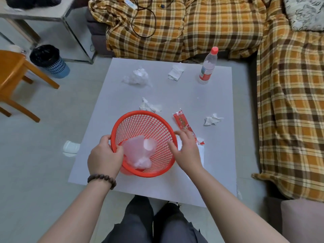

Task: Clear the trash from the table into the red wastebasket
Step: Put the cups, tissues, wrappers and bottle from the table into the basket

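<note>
Red wastebasket [149, 123]: on the white table [217, 155], near edge, tilted with its mouth toward the camera.
Surroundings: plaid-covered sofa [192, 27] behind and right of table; orange wooden chair [12, 76] at left; blue bin with black liner [50, 61] on the floor beyond it.
Trash on table: clear plastic bag [138, 78] and folded tissue [176, 71] at far side; crumpled tissue [149, 106] just behind the basket rim; red wrapper [184, 123] just right of the basket; another crumpled tissue [212, 119] further right.
Bottle [208, 66]: upright, red cap, far right corner.
Basket appearance: round, red plastic mesh, solid rim; a translucent plastic bag [138, 151] lies inside.
Left hand [105, 155]: clamped on the left rim, thumb inside.
Right hand [186, 149]: fingers spread, resting at the right rim, partly covering the wrapper's near end.
</note>
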